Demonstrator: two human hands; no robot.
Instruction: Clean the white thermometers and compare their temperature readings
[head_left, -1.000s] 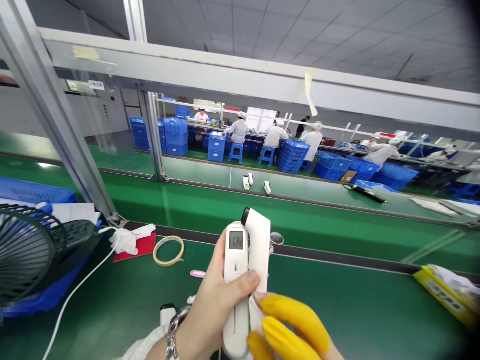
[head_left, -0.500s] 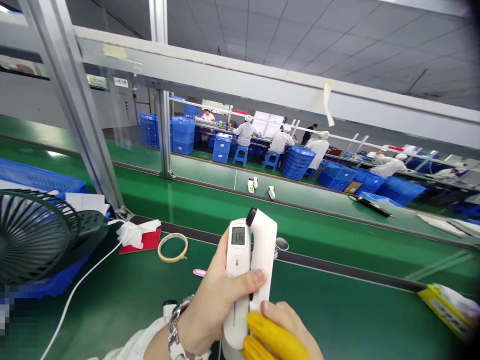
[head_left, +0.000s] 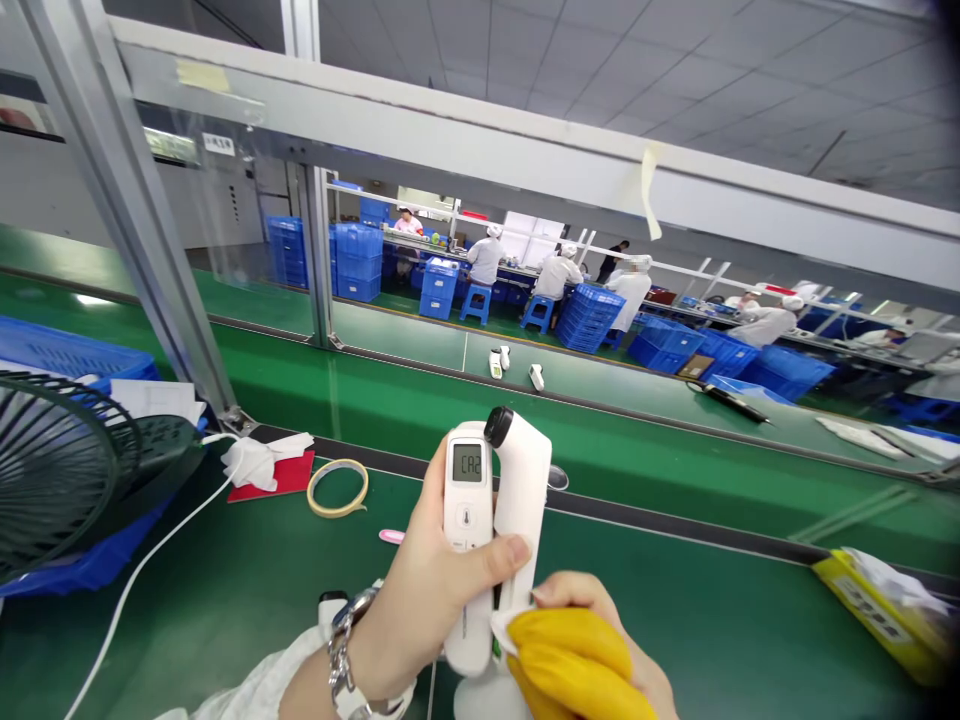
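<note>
head view: my left hand grips the white thermometer upright above the bench, long axis vertical; my right hand's yellow-capped fingers pinch its lower grip.

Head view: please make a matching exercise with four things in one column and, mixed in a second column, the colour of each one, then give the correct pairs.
Things:
1. thermometer held in the left hand
2. tape ring on the belt
3. finger covers on the right hand
4. crates behind the far workers

Colours:
A. blue
B. white
C. bright yellow
D. pale tan

Pairs: 1-B, 2-D, 3-C, 4-A
</note>
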